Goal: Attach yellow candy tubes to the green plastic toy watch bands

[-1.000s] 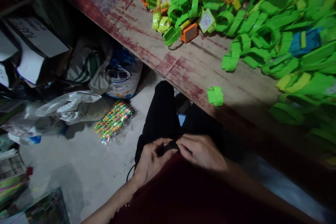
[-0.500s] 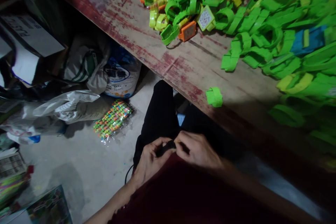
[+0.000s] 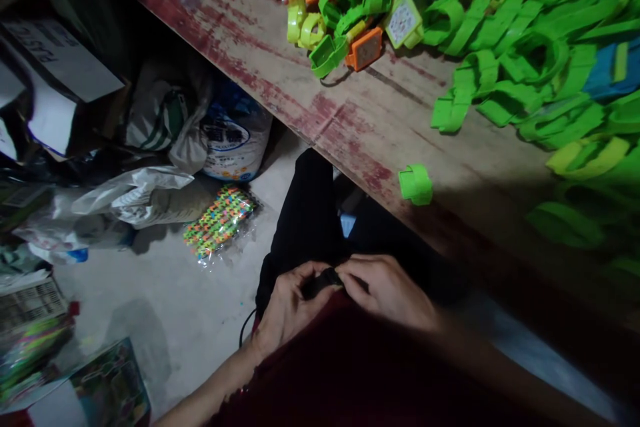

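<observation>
At my waist, in front of a dark red top, both hands meet on a small black object [image 3: 327, 277] whose kind I cannot make out. My left hand [image 3: 286, 303] is closed around its left side, thumb below and index finger above. The fingertips of my right hand [image 3: 387, 287] pinch its right end. Most of the object is hidden by the fingers or lost in shadow. Nearest on the table is a single green toy watch [image 3: 416, 185], lying by the edge, apart from both hands.
A worn wooden table [image 3: 295, 90] crosses diagonally, with a heap of green toy watches [image 3: 533, 57], among them an orange toy watch [image 3: 365, 49]. On the floor lie a clear bag of colourful small pieces [image 3: 220, 220], a white-and-blue sack [image 3: 235, 140] and an open carton [image 3: 65, 67].
My right hand's fingers have shifted and straightened slightly on the black object; my left hand keeps its hold. The view has turned a little, so the watches appear farther right.
</observation>
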{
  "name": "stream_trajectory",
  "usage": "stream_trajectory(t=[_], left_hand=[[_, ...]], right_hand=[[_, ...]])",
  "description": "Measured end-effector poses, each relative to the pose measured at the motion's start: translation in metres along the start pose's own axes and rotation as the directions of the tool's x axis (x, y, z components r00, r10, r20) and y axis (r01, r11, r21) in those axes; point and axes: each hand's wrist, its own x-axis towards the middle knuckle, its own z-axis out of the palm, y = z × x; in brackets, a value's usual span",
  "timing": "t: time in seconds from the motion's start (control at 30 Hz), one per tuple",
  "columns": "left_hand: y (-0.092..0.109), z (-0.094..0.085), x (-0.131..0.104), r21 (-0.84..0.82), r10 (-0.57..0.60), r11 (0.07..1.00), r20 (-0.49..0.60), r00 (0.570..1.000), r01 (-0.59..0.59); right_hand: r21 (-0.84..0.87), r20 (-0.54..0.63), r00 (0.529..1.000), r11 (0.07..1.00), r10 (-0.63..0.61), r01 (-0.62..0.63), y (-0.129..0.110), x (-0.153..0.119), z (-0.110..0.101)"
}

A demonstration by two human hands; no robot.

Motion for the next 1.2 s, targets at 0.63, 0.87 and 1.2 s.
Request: stream_trajectory(t=[0.63, 0.87, 1.2], left_hand=[[0.002, -0.005, 0.005, -0.06, -0.029, 0.998, 0.083, 0.996, 0.034], [0.005, -0.003, 0.003, 0.026, 0.014, 1.0, 0.045, 0.999, -0.015], [0.0, -0.001, 0.002, -0.163, -0.106, 0.98, 0.064, 0.992, 0.115]], right_hand=[[-0.156, -0.102, 0.969, 0.966, -0.225, 0.207, 0.002, 0.009, -0.006], [0.035, -0.061, 0.993, 0.995, 0.1, -0.098, 0.0, -0.003, 0.008], [-0.04, -0.469, 0.883, 0.999, -0.007, -0.014, -0.001, -0.008, 0.032]])
